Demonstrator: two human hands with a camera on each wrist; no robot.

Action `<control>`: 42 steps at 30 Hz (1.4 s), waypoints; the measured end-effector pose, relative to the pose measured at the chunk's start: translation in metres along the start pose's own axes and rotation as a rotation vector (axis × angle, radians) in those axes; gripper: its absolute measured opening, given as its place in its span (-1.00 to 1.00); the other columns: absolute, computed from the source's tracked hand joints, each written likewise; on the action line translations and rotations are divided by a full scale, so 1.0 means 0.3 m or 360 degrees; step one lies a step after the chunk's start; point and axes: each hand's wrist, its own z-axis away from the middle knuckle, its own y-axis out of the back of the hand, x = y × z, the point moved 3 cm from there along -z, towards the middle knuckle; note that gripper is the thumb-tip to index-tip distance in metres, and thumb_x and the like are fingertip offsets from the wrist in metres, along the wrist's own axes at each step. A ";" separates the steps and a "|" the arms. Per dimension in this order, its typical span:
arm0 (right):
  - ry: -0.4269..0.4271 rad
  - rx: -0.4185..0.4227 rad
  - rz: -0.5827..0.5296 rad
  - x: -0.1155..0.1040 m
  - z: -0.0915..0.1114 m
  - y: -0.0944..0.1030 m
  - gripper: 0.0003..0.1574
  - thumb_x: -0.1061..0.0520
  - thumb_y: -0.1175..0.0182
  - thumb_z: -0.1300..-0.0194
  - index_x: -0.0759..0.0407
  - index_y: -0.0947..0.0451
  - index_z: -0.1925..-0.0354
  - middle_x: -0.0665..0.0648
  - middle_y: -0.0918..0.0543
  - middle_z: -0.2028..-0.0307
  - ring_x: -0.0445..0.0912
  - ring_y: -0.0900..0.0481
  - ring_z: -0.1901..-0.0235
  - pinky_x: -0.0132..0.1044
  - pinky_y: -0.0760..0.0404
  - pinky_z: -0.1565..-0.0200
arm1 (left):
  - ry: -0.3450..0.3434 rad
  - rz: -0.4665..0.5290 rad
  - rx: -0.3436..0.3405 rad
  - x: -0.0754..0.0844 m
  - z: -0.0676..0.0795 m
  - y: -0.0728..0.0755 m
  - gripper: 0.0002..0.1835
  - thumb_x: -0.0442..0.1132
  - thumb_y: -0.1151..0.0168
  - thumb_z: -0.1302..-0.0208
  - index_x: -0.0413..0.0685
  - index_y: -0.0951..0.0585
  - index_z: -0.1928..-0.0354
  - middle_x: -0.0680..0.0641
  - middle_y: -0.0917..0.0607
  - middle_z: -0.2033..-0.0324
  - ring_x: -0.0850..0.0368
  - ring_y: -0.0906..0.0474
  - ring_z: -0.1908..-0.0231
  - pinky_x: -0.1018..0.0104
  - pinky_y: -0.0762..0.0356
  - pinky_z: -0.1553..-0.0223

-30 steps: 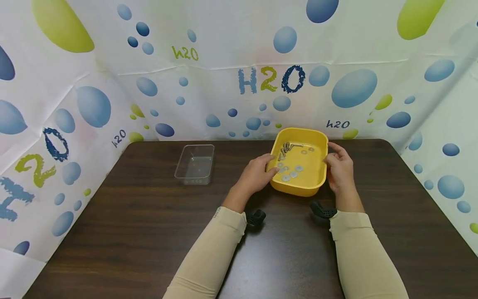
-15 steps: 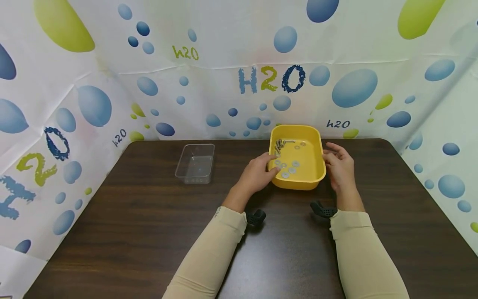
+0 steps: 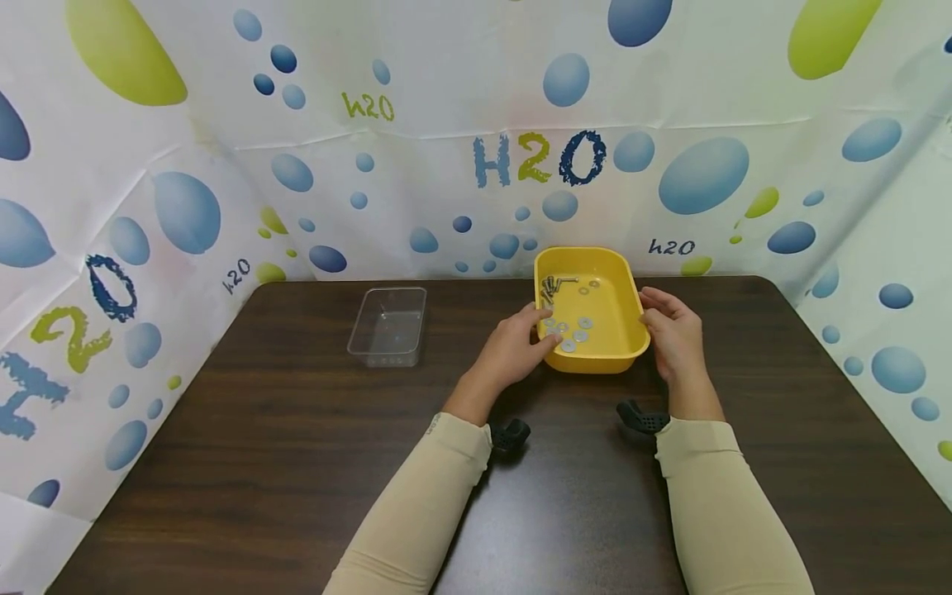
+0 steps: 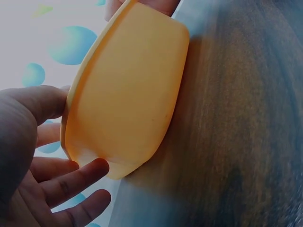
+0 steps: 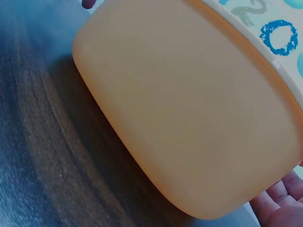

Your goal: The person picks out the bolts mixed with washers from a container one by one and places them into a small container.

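A yellow plastic tub (image 3: 613,310) is at the back of the table, right of centre, between both hands. Several screws (image 3: 552,287) lie in its back left corner, and flat washers (image 3: 580,335) are scattered toward the front left. My left hand (image 3: 509,347) grips the left rim, thumb over the edge; in the left wrist view its other fingers (image 4: 78,182) spread along the tub's outside. On the opposite side, my right hand (image 3: 675,335) pinches the rim with the thumb near the top edge. The right wrist view is mostly filled by the tub's outer wall (image 5: 189,104).
A clear plastic container (image 3: 388,326) stands to the left on the dark wooden table (image 3: 297,479). Behind the table hangs a white sheet (image 3: 439,91) with blue and green drops. Black wrist cameras (image 3: 509,434) sit below both hands.
The tub has shifted left and slightly back, turning a little counterclockwise, with the screws and washers carried along. My right hand has followed slightly left; the left hand has hardly moved.
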 end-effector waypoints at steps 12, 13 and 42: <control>0.0037 0.0120 0.0305 0.004 0.008 -0.006 -0.52 0.22 -0.07 -0.36 0.22 -0.53 -0.22 0.06 -0.56 -0.03 -0.06 -0.51 0.04 -0.52 -0.61 0.09 | 0.0035 -0.0053 -0.0047 -0.009 0.001 -0.022 -0.45 0.14 -0.14 -0.40 0.01 -0.54 -0.29 -0.15 -0.13 -0.51 0.01 -0.52 -0.18 0.15 -0.54 -0.07; 0.0057 0.0116 0.0374 0.004 0.009 -0.007 -0.53 0.20 -0.06 -0.38 0.21 -0.53 -0.23 0.08 -0.56 -0.04 -0.08 -0.51 0.07 -0.53 -0.61 0.09 | 0.0038 -0.0061 -0.0045 -0.008 0.001 -0.023 -0.45 0.14 -0.14 -0.40 0.01 -0.54 -0.30 -0.16 -0.13 -0.51 0.01 -0.52 -0.19 0.15 -0.54 -0.08; 0.0039 0.0094 0.0784 0.011 0.041 -0.010 -0.46 0.01 -0.03 -0.47 0.07 -0.45 -0.34 0.18 -0.49 -0.24 0.01 -0.50 -0.02 -0.24 -0.57 -0.16 | -0.0188 -0.0520 0.0099 0.015 0.068 -0.018 -0.44 0.18 -0.07 -0.42 0.05 -0.52 -0.31 -0.10 -0.23 -0.49 -0.05 -0.29 -0.38 -0.01 -0.41 -0.28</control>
